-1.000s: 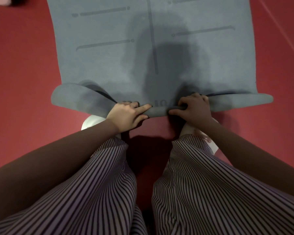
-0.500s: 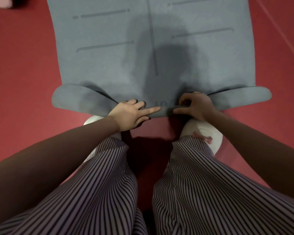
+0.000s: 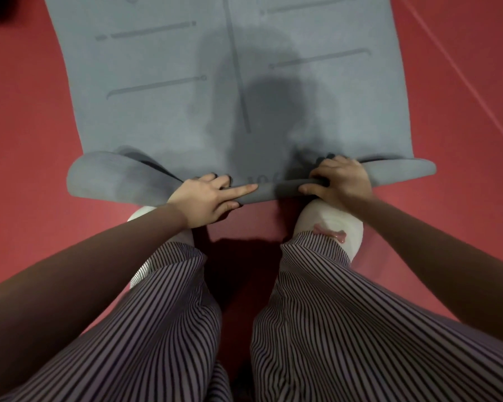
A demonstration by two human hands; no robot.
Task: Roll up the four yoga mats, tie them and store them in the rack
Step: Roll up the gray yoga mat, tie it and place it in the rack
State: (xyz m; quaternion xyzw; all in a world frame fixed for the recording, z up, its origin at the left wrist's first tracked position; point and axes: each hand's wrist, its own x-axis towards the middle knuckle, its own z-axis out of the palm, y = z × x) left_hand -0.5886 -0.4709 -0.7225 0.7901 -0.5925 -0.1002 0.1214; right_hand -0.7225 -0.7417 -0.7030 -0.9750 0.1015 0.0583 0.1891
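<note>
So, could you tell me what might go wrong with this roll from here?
The left hand and right hand grip the grey yoga mat only near its middle, where the roll is tight. The mat's left end lies flat and wide, barely curled, so the roll may turn out lopsided or cone-shaped. A loose core could also spring open before tying.

**Partial print on the mat**

One scrap of print showed on the grey yoga mat [image 3: 163, 120]. It was a few dark characters that looked like "10" followed by a curved stroke. They sat just above the rolled edge, between the left hand [image 3: 206, 198] and the right hand [image 3: 340, 181]. The roll cut off their lower part, so the reading was uncertain. The mat also carried printed alignment marks: a long centre line and short bars ending in small rings. A pink bone-shaped motif [image 3: 330, 233] sat on the white footwear [image 3: 317, 216].
</note>
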